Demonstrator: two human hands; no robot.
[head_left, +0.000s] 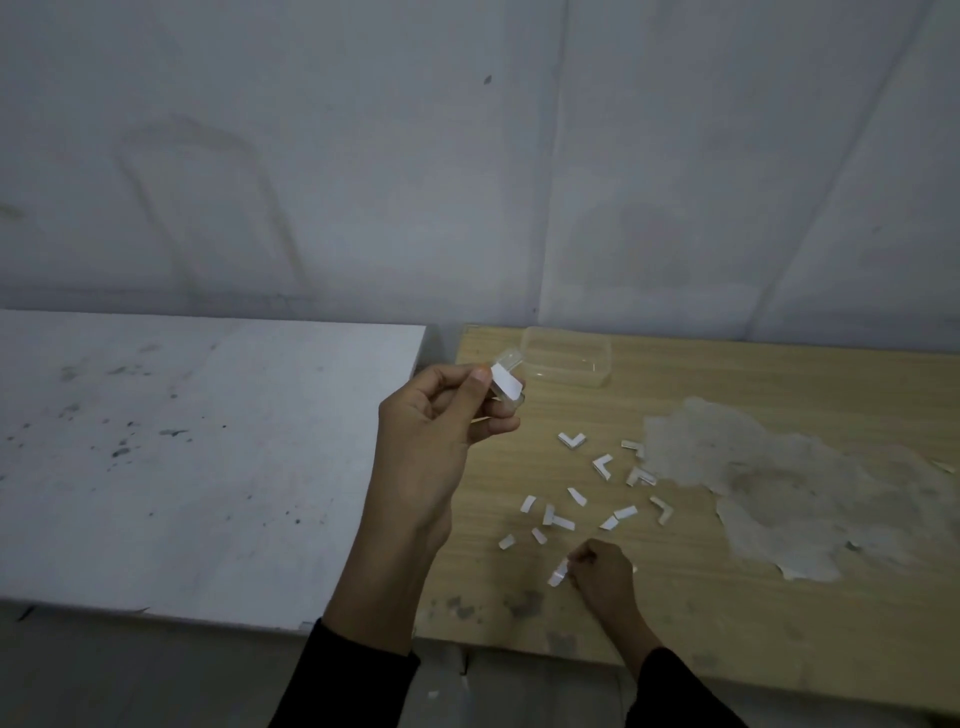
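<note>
Right hand pinches one white strip low over the wooden worktop. At its twelve o'clock lie roughly eight loose strips and five L-shaped pieces. Left hand, raised at eleven o'clock, grips one clear piece. One clear tub sits beyond.

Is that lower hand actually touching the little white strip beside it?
Touching. In the head view the right hand pinches one end of the white strip; no gap shows between them.

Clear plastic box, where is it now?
In the head view, the clear plastic box sits at the far edge of the wooden table, just beyond the raised left hand.
</note>
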